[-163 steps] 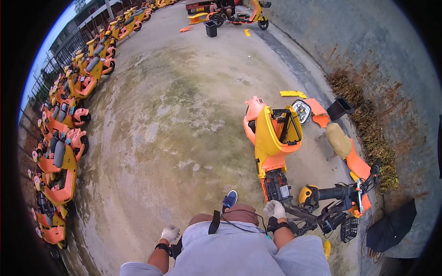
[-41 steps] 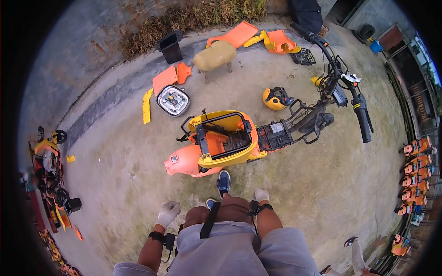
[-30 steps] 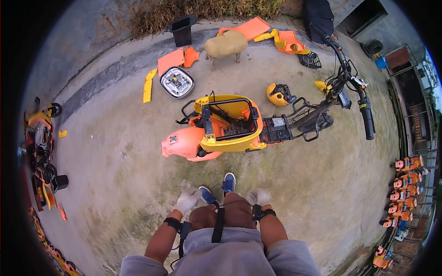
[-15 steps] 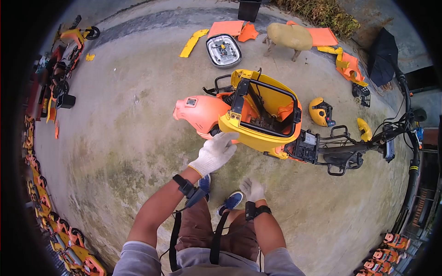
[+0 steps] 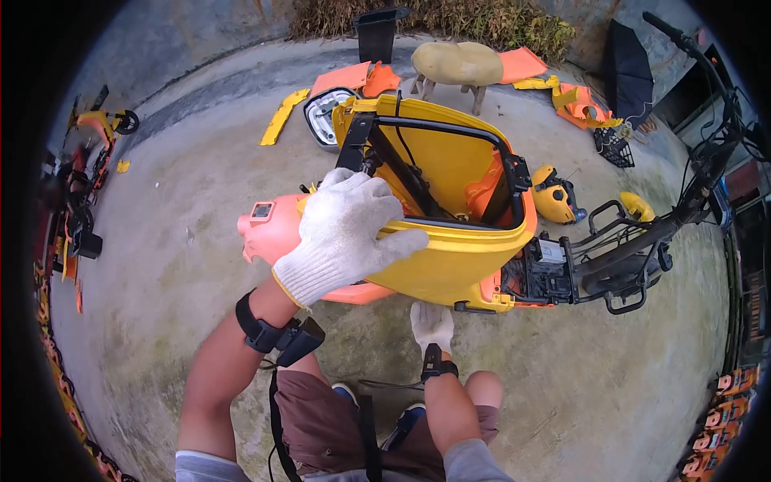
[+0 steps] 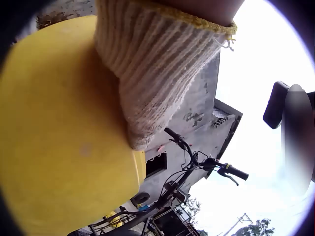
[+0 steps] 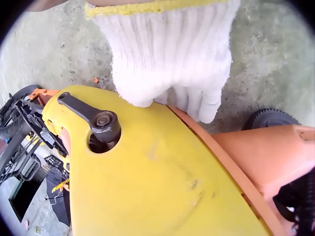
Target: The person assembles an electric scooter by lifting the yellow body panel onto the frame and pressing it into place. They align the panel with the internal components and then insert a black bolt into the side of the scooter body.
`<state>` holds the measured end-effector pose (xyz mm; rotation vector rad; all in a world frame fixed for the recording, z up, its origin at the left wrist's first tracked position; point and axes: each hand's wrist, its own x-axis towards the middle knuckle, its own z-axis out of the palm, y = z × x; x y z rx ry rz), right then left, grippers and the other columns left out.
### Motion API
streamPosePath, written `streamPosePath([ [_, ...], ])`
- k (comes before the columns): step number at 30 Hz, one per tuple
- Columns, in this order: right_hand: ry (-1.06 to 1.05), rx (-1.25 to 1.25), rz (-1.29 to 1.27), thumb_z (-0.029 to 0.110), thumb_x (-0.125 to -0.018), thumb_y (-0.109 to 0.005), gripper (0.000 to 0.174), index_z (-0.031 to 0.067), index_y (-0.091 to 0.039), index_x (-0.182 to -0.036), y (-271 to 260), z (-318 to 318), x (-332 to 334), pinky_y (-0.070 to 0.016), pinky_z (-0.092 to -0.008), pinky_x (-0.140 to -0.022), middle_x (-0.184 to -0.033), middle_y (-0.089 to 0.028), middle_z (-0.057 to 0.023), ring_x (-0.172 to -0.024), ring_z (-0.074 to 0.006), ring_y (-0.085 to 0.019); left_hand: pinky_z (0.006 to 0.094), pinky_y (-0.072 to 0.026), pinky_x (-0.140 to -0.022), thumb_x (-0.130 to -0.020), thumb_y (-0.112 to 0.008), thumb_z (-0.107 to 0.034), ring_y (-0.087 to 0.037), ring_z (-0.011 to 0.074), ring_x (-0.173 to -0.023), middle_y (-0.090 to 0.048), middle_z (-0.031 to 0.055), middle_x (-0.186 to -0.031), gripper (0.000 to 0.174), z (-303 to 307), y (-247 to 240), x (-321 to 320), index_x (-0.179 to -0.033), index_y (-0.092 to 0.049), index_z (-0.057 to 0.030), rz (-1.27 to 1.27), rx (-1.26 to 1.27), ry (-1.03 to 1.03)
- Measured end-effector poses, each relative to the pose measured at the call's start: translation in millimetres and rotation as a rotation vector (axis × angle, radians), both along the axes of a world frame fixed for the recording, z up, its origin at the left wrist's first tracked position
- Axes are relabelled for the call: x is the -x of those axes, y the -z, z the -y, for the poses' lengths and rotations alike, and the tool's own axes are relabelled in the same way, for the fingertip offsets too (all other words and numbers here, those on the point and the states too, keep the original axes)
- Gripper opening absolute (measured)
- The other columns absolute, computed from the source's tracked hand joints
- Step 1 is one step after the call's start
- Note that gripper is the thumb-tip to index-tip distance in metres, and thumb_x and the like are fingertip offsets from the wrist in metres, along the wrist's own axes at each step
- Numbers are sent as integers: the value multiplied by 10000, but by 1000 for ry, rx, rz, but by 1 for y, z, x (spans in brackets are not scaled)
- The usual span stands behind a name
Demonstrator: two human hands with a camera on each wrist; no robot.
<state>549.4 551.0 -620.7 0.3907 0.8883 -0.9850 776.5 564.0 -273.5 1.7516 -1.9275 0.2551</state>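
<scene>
In the head view the yellow scooter body (image 5: 438, 269) lies across the middle, its open top showing a black frame (image 5: 353, 143). My gloved left hand (image 5: 345, 229) grips the rear rim beside that frame, thumb stretched along the yellow side; its fingertips are hidden. The left wrist view shows the glove cuff (image 6: 147, 73) against the yellow panel (image 6: 64, 132). Lower down, my gloved right hand (image 5: 434, 325) is at the body's bottom edge. In the right wrist view this hand (image 7: 172, 59) has its fingers tucked around the edge by an orange strip (image 7: 216, 147), near a black crank-like arm (image 7: 88, 115).
Handlebars (image 5: 707, 136) and a bare frame extend right. Behind lie a yellow helmet-like piece (image 5: 554, 197), a white-lined lid (image 5: 321, 116), a padded stool (image 5: 456, 64), orange panels (image 5: 341, 78), a black bin (image 5: 376, 36) and a folded umbrella (image 5: 628, 72). Parked scooters line both lower sides.
The person has bent down closer to the scooter. My left hand has moved from beside the body onto its rear rim, and my right hand has come up to the lower edge.
</scene>
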Motion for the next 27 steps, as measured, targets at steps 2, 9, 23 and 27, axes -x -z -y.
streamPosePath([
  [2, 56, 72, 104, 319, -1029, -463, 420, 75, -469, -1370, 13, 8, -10, -507, -496, -990, -1403, -484, -111, -1247, -283, -516, 394, -471, -674, -725, -744, -463, -587, 281, -710, -618, 61, -705, 380, -2, 1, 2, -734, -732, -84, -10, 51, 0],
  [9, 159, 110, 264, 294, -981, -553, 385, 78, -498, -1296, 36, 21, -29, -504, -504, -969, -1320, -532, -97, -1208, -284, -542, 399, -499, -731, -740, -785, -400, -627, 313, -776, -645, 112, -784, 377, -9, 3, 6, -775, -701, -34, -35, 55, -35],
  [23, 33, 302, 189, 289, -1023, -505, 360, 53, -533, -1294, 71, 25, -56, -520, -463, -965, -1279, -582, -124, -1145, -274, -586, 356, -511, -674, -770, -795, -415, -643, 265, -719, -643, 95, -743, 399, -3, 3, 5, -788, -701, -28, -116, -33, -34],
  [27, 5, 217, 74, 262, -1025, -496, 276, 52, -558, -1193, 74, 19, -58, -560, -424, -872, -1164, -604, -111, -1044, -247, -612, 368, -514, -700, -773, -770, -457, -653, 270, -766, -656, 85, -781, 412, -4, 6, 3, -805, -725, -49, -104, -37, -44],
])
